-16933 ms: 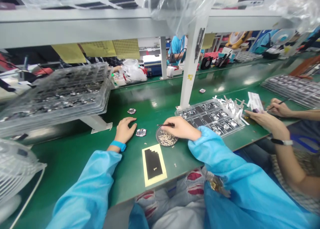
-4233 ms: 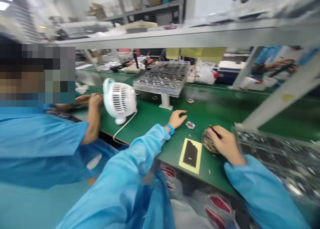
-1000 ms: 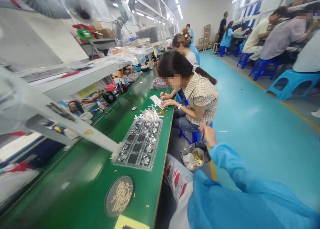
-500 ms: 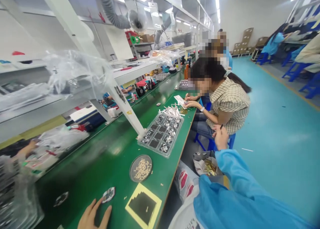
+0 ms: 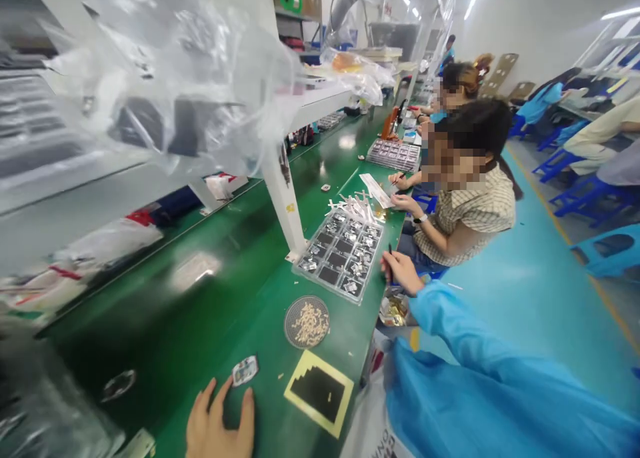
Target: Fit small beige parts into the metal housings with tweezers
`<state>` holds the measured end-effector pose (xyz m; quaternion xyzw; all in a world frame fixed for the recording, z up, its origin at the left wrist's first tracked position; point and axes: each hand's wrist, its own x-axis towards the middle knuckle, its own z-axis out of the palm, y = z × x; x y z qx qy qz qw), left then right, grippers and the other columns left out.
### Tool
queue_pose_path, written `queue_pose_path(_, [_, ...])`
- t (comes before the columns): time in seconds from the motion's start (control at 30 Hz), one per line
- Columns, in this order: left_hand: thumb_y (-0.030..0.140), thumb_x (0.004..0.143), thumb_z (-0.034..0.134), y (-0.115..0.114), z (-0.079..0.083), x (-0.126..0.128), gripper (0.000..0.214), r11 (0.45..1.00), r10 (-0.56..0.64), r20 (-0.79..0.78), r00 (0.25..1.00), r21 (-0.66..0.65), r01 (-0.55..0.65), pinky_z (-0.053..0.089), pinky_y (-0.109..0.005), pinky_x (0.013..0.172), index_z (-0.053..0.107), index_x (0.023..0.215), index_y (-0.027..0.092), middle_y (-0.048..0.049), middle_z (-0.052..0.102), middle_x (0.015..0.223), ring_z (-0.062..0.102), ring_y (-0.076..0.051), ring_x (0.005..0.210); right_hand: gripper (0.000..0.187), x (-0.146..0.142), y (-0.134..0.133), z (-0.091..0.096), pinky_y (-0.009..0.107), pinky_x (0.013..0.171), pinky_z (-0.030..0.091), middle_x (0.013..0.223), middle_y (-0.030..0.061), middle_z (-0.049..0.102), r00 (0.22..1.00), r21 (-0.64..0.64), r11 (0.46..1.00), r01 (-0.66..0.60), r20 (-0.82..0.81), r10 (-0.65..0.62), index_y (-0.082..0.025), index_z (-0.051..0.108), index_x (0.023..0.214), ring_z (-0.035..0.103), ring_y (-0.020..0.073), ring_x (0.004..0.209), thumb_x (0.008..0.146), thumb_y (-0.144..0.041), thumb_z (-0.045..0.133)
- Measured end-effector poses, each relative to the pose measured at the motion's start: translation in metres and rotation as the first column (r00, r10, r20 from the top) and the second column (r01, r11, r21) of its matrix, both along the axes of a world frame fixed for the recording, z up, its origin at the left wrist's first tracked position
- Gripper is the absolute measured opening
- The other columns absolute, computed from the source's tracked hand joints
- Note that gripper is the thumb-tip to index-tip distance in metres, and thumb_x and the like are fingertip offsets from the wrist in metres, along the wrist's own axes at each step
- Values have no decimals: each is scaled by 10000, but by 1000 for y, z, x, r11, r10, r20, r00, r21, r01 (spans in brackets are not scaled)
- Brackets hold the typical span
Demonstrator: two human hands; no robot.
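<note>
My left hand (image 5: 220, 421) rests on the green bench (image 5: 200, 325) with its fingers spread. One fingertip is at the edge of a small rounded circuit board (image 5: 245, 371) lying flat. At the bench's edge, beside the clear compartment tray (image 5: 333, 261), my right hand (image 5: 403, 273) pinches a slim dark tool (image 5: 390, 255); its exact kind is not clear. Small electronic parts sit in many of the tray's compartments, while others show dark bottoms. A round dish (image 5: 295, 335) of tiny pale pieces and a yellow-bordered black sheet (image 5: 320, 391) lie between my hands.
A co-worker (image 5: 480, 198) sits beyond the tray, holding a white strip sheet (image 5: 377, 190). Paper strips (image 5: 353, 207) pile behind the tray. A white post (image 5: 283, 198) rises beside it. Plastic bags (image 5: 200, 78) hang over the left shelf. A scrap box (image 5: 395, 309) stands below the edge.
My right hand, with the dark tool, has come left and nearer the tray's side. The view has shifted. My left hand keeps its fingertip at the circuit board.
</note>
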<state>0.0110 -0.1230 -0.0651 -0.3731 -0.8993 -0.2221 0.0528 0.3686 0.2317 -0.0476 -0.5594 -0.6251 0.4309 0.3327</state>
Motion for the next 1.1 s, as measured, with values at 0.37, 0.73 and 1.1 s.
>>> queue_pose_path(0.37, [456,932,517,-2,43,26,503,994,-66,100,993,95,57,390,-577,1137,634,1310,146,-171,508,1497,395,-365,1441,291,-67,-154,51,389,897,581,1129,77,659,941,-248,968,-25,321,107,-136,650,1151,657,192,1000,1018,-392,612])
queue_pose_path(0.73, [376,916,482,2,52,33,505,997,-67,54,996,35,65,362,-526,1168,621,1303,83,-206,513,1470,394,-359,1430,309,-52,-177,78,428,954,562,1202,92,642,941,-194,980,33,337,35,-146,636,1210,645,213,1073,1013,-384,620])
queue_pose_path(1.1, [507,927,512,3,47,36,615,999,-53,-9,999,-6,53,350,-494,1172,556,1382,96,-204,511,1460,400,-348,1420,281,2,-273,88,442,1005,539,1284,99,610,977,-76,997,19,214,-2,-166,639,1216,612,228,1149,1012,-359,620])
